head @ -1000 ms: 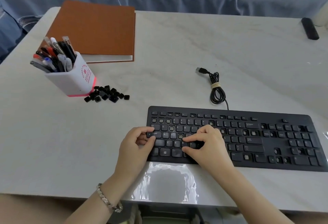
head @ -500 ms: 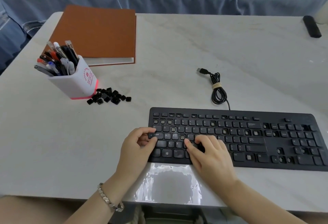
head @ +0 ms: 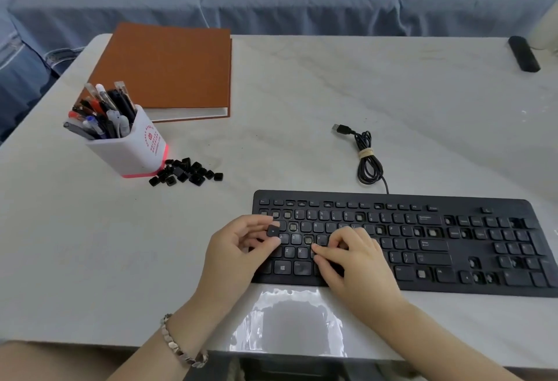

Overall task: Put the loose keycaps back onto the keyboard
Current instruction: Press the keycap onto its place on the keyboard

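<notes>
Bench (head: 332, 84): pale marbled top, carrying every item listed.

Keyboard (head: 453, 247): black, full size, lies flat at the near edge within easy reach of both hands. Several bare sockets show across it, so the task is judged well short of complete.

Brown binder (head: 169, 69) and white pen cup (head: 133, 151): set at the far left, apart from the work.

Right hand (head: 356, 256): rests on the lower letter rows with fingers bent down onto the keys and nothing visibly gripped. It is probably steadying the board or seating a cap.

Left hand (head: 238, 247): over the keyboard's left end, thumb and forefinger clamped on a single keycap (head: 273, 231) held just above the keys, presumably to line it up with an open socket (head: 292, 226) close by.

Loose keycaps (head: 187, 172): a small heap just beside the pen cup's base, well apart from the keyboard, awaiting collection
</notes>
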{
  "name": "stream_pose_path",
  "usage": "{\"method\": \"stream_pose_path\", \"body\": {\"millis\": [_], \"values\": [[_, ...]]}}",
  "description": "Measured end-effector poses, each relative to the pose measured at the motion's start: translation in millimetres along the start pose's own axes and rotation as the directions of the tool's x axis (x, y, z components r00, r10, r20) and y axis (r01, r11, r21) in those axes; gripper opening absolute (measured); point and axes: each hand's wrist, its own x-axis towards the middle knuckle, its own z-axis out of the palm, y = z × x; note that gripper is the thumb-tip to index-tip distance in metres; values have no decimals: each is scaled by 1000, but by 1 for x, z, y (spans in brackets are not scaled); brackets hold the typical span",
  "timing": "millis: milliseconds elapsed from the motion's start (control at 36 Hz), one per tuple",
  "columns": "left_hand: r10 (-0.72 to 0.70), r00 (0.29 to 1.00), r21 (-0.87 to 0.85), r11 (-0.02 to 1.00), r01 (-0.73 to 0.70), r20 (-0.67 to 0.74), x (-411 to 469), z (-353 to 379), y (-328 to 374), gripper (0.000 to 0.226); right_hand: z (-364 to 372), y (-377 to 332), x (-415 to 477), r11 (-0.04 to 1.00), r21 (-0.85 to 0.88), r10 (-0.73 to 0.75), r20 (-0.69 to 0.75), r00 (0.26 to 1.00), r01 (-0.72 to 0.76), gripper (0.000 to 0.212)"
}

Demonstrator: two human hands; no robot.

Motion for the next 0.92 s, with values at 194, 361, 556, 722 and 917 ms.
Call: {"method": "stream_pose_path", "body": {"millis": [194,361,556,722,917], "values": [[112,982,42,992,-119,149,1,13,11,35,-35,-25,22,449,718,396,373,839,-532,19],[257,909,110,945,-307,327,7,46,14,37,-54,-16,15,153,789,471,472,745,-596,11],[312,838,203,877,-435,449,11,87,16,28,-82,21,-8,64,804,597,444,668,-592,8],[363,823,542,624,-563,438,22,105,-4,45,-114,70,-38,174,779,736,303,606,-602,15],[303,857,756,408,-511,416,31,105,-26,57,-135,114,-64,322,622,781,251,571,-714,21]]}}
